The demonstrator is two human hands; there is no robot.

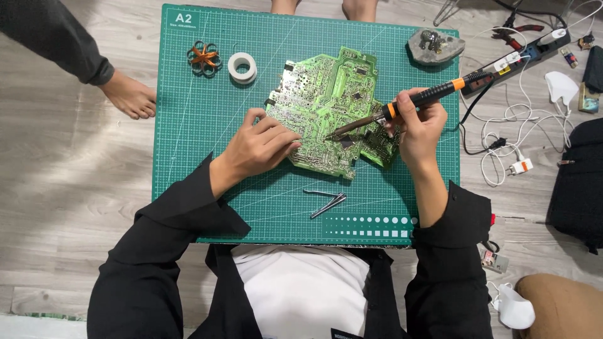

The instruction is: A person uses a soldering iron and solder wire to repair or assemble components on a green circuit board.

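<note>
At the frame's centre, a green circuit board lies on a green cutting mat. The left hand rests open, fingers pressing the board's left edge. The right hand is closed around a black-and-orange soldering iron, its tip touching the board. At upper right, a grey stand holds a wad of metal wool. Tweezers lie below the board.

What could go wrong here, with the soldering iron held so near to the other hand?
The soldering iron tip rests on the green circuit board, close to the left hand fingers that press on the board; a slip might burn them. The iron's cable trails beside the right hand and could snag.
</note>
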